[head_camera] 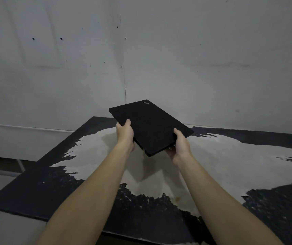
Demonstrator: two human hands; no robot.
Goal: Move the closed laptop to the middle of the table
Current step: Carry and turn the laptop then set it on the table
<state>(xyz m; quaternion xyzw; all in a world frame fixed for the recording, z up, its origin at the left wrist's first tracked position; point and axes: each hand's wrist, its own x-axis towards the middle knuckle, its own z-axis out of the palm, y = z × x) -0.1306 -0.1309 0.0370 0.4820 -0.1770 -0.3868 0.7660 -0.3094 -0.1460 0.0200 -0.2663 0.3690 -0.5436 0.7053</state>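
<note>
A closed black laptop (150,125) hangs in the air above the far middle of the table (35,183), turned diagonally with its near corner tilted down. My left hand (125,135) grips its left edge, thumb on the lid. On the right edge my right hand (179,145) holds it the same way, fingers underneath. The laptop's shadow falls on the worn tabletop below it.
The table is black with a large pale patch (212,165) where the surface has peeled away. A grey wall (141,59) rises right behind the far edge. The table's left edge runs diagonally, with floor and a thin metal leg (20,164) beyond it.
</note>
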